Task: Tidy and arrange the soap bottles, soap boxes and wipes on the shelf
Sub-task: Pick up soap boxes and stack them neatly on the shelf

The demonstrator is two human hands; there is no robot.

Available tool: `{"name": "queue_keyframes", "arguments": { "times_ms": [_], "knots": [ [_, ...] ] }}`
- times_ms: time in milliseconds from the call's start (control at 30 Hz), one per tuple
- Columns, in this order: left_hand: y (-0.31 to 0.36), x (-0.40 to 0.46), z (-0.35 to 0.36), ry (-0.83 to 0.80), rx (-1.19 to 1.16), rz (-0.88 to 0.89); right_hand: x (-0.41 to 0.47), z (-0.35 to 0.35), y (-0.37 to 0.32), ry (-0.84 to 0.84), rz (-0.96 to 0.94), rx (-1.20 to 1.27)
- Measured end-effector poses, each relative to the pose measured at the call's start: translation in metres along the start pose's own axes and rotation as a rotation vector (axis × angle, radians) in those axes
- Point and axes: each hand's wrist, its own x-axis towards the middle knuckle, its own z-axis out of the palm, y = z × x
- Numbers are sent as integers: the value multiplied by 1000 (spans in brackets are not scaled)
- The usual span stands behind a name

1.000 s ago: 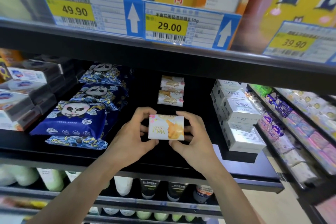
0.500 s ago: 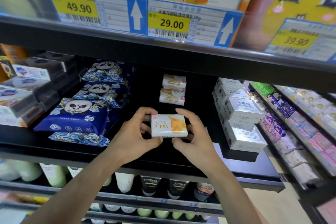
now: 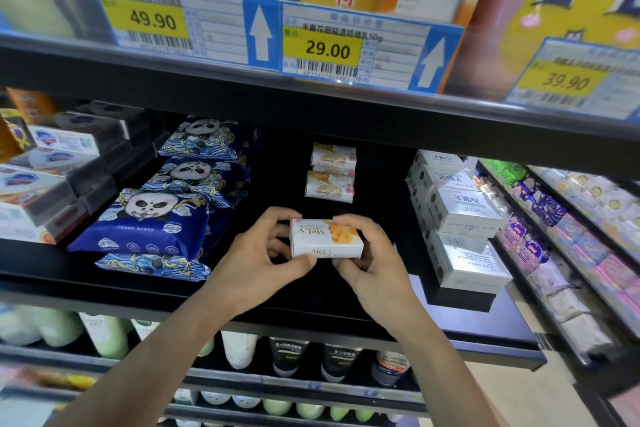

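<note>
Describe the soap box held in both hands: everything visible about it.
The soap box is a small white carton with an orange-yellow picture at its right end and "MeLy" lettering on top and front. It looks closed and undented, held level above the black shelf, with the left hand and right hand pinching its ends.

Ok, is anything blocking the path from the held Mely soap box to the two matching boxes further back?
Nothing visible: bare black shelf lies between the white-and-orange Mely soap box, gripped by left hand and right hand, and the two matching boxes.
</note>
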Motion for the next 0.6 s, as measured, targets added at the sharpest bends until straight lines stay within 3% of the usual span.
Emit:
{"name": "queue_keyframes", "arguments": {
  "times_ms": [167, 600],
  "knots": [
    [1, -1, 0, 2, -42, -23, 0, -2, -2, 4, 7, 112],
    [7, -2, -2, 7, 10, 20, -2, -2, -7, -1, 38, 61]
  ]
}}
